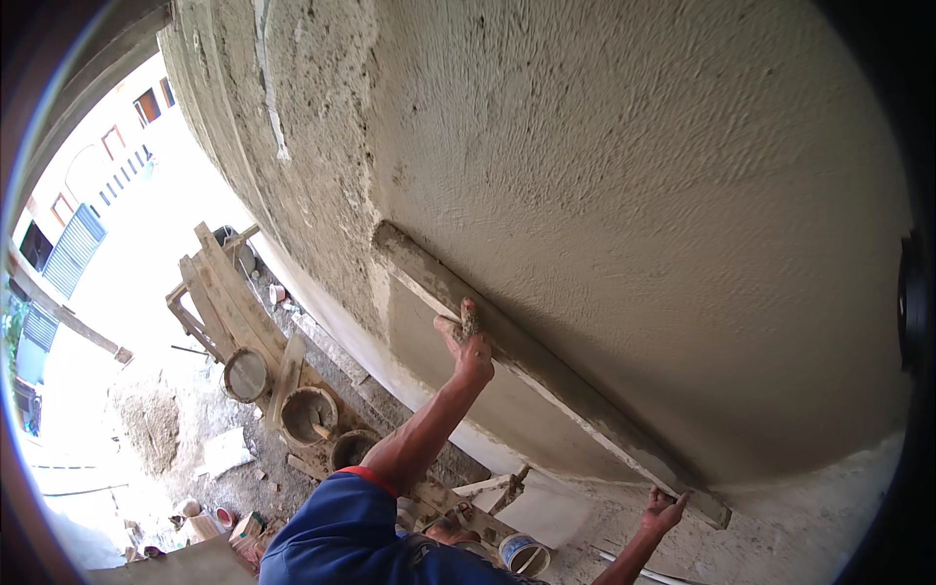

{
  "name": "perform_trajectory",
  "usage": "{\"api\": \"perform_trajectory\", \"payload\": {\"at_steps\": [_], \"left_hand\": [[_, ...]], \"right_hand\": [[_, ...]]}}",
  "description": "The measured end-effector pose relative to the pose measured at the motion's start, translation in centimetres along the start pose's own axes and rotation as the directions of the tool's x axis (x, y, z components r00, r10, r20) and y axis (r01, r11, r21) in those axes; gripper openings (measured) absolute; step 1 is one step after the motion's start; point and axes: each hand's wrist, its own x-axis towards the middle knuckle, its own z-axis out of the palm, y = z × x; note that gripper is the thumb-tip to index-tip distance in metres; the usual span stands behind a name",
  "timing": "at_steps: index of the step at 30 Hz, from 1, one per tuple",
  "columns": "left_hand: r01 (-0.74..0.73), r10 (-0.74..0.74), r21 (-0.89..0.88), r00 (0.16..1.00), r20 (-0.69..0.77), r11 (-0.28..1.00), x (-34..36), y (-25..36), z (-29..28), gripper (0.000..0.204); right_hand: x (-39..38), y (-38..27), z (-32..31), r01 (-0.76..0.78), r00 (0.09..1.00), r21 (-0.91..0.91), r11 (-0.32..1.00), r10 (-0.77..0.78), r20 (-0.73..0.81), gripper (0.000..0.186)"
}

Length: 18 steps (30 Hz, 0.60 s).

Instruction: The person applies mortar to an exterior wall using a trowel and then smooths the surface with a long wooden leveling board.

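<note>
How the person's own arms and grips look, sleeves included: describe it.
The left arm wears a short dark-blue fabric sleeve with a narrow red hem band; its forearm is uncovered. The left grip is a bare, ungloved hand with what looks like mortar on a finger. The right grip is an ungloved hand, on a bare forearm; its sleeve is out of view.

Bright, debris-strewn ground (272,450); slatted blue-grey gate (75,251) beyond

Round buckets (306,413) along the left edge of the planks (237,297). Past that edge, a sand heap (148,421) on the ground (224,493).
</note>
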Motion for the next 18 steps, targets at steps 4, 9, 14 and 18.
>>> {"api": "perform_trajectory", "payload": {"at_steps": [4,9,14,18], "left_hand": [[0.333,-0.332,-0.185,0.942,0.039,0.925,-1.1,4.5,0.9,0.052],[0.227,-0.230,-0.088,0.973,-0.032,0.970,-0.3,1.9,0.7,0.050],[0.175,-0.180,-0.141,0.983,-0.026,0.974,0.0,1.1,0.6,0.049],[0.212,-0.212,-0.220,0.977,0.024,0.952,0.1,1.6,0.6,0.049]], "right_hand": [[-1.1,1.0,-0.1,0.175,0.982,-0.161,0.971,-0.161,0.094,0.060],[-3.1,1.8,0.7,0.525,0.812,-0.421,0.740,-0.584,-0.014,0.069],[-3.6,0.7,-1.0,0.699,0.432,-0.702,-0.134,-0.703,0.564,0.066],[-5.8,-2.4,1.2,0.081,0.688,-0.833,-0.548,-0.573,0.444,0.058]]}}
